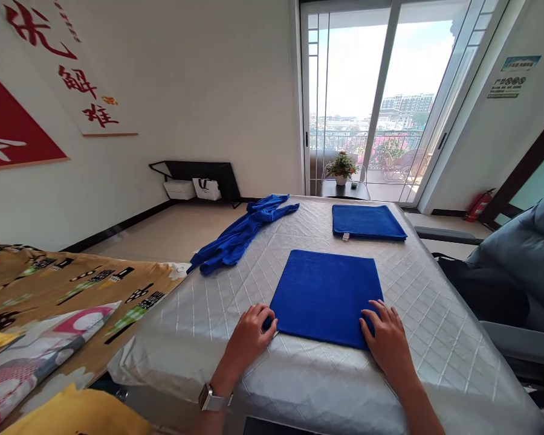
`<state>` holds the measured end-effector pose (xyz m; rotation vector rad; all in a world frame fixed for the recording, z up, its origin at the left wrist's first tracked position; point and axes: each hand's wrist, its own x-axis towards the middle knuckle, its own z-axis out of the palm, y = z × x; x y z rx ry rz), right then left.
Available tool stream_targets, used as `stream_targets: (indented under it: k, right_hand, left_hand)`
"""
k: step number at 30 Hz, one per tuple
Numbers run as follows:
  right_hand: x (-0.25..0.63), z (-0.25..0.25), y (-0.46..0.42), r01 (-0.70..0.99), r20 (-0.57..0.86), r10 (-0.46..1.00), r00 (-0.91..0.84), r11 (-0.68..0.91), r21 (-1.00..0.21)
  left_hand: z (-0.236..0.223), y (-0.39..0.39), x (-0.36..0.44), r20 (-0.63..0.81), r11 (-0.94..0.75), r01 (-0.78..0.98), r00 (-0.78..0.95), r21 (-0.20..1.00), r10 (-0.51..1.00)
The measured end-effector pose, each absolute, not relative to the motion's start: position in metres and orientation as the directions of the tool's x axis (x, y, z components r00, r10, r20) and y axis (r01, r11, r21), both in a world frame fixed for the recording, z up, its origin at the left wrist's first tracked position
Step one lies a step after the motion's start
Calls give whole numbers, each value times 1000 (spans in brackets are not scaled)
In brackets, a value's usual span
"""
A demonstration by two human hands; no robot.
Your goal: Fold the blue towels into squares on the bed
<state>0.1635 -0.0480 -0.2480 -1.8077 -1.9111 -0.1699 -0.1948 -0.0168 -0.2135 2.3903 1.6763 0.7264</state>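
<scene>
A folded blue towel (326,296) lies flat on the silver quilted mattress (435,338) in front of me. My left hand (250,333) pinches the towel's near left corner, fingers curled on its edge. My right hand (387,338) rests on the near right corner, fingers spread over the cloth. A second folded blue towel (366,221) lies farther back on the right. A crumpled blue towel (242,234) sprawls along the mattress's far left edge.
A patterned bedspread (49,302) covers the bed at my left. A grey padded chair (521,266) stands at the right. Beyond the mattress are a potted plant (341,167) on a small table, glass balcony doors (381,90) and a red fire extinguisher (478,206).
</scene>
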Motion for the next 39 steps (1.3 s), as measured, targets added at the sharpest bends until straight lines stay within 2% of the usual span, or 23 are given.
stream_targets:
  k: [4, 9, 14, 19, 28, 32, 39]
  right_hand:
    - [179, -243, -72, 921, 409, 913, 18, 143, -361]
    - [212, -242, -104, 848, 346, 936, -71, 239, -473]
    - [228, -236, -111, 799, 215, 973, -82, 193, -569]
    - [225, -231, -108, 823, 170, 983, -64, 148, -548]
    - [220, -233, -107, 899, 252, 965, -67, 168, -404]
    - [216, -219, -103, 902, 254, 967, -24, 131, -412]
    - [221, -202, -85, 849, 365, 931, 17, 180, -497]
  left_hand:
    - [-206, -20, -194, 291, -370, 842, 268, 392, 918]
    - [-200, -24, -195, 276, -387, 826, 292, 409, 916]
    - [-194, -26, -196, 250, -382, 809, 297, 447, 922]
    - [-193, -27, -199, 229, -382, 789, 308, 481, 923]
    - [-200, -24, -200, 229, -393, 788, 321, 474, 919]
    - [-207, -23, -199, 259, -396, 805, 309, 441, 915]
    - [-211, -26, -199, 309, -425, 803, 314, 419, 898]
